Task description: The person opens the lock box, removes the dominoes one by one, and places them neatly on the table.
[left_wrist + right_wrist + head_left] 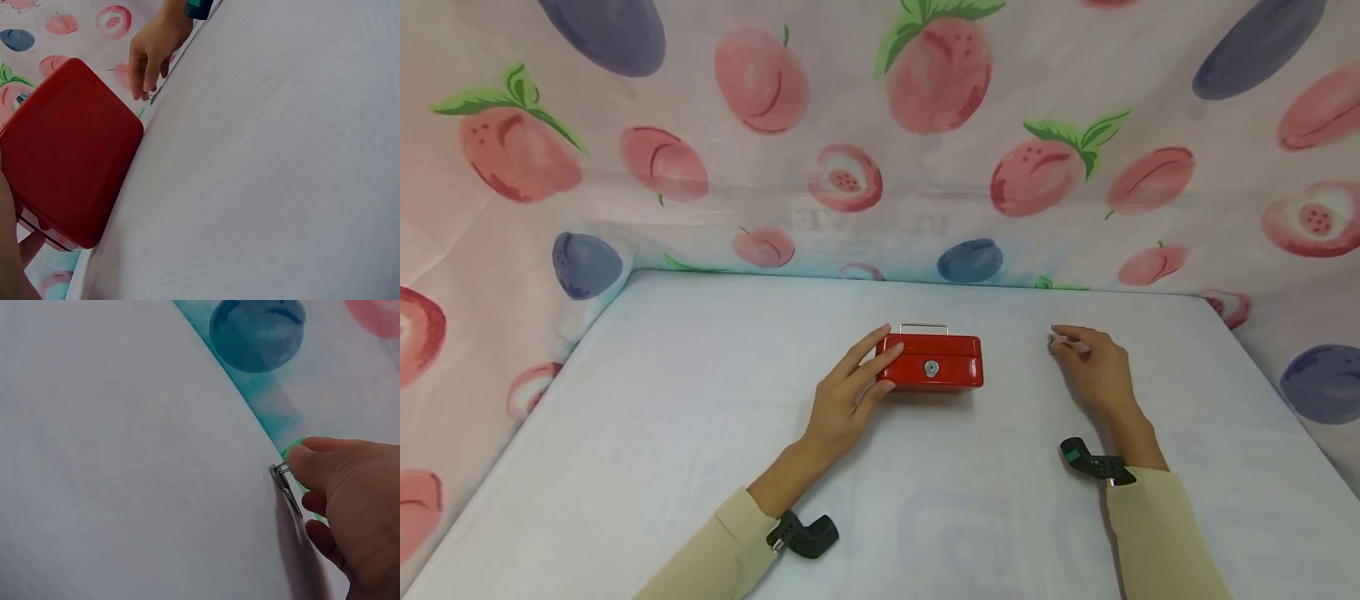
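Note:
A small red cash box (pixel 936 364) sits around the middle of the white table, its round silver lock facing me and its wire handle standing up behind. My left hand (pixel 842 408) grips the box's left end, thumb low at the front and fingers spread over the lid. In the left wrist view, the box (pixel 75 156) fills the left side. Off to the right of the box, my right hand (pixel 1097 371) pinches small silver keys (pixel 286 490) on a wire ring between thumb and fingertips. The keys hang just over the tabletop, partly covered by the fingers.
White cloth covers the tabletop (pixel 700 417). A fruit-patterned curtain (pixel 850 100) rises along the back edge and at both sides. Black camera mounts (pixel 808 535) sit at the wrists, by the beige sleeves (pixel 722 550).

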Available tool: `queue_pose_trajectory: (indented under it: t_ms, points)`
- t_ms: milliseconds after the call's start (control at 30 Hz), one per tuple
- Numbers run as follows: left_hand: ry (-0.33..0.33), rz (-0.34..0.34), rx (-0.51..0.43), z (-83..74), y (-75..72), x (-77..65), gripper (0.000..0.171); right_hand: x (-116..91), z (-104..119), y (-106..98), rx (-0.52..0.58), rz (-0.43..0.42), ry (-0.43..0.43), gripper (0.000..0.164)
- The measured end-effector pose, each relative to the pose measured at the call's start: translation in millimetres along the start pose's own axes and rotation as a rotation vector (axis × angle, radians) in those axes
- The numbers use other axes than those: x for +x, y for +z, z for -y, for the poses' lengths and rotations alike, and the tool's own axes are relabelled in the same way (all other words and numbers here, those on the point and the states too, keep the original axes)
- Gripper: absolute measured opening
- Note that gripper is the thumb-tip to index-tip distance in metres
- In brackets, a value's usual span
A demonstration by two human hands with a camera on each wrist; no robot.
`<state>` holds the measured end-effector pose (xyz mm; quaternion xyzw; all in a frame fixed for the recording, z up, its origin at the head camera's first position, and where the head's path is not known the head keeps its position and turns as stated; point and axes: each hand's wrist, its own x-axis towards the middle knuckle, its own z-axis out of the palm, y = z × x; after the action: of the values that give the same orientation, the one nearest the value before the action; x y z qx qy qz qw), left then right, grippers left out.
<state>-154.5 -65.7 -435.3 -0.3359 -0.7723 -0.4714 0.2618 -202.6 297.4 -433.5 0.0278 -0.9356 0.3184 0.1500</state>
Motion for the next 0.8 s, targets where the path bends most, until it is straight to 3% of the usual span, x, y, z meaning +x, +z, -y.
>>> queue_pose_trajectory:
  t_ms: [800]
  points:
    - [-0.003, 0.002, 0.034, -0.1, 0.4, -0.2, 0.044, 3.4, -5.5, 9.3, -0.042, -0.019, -0.166, 0.028]
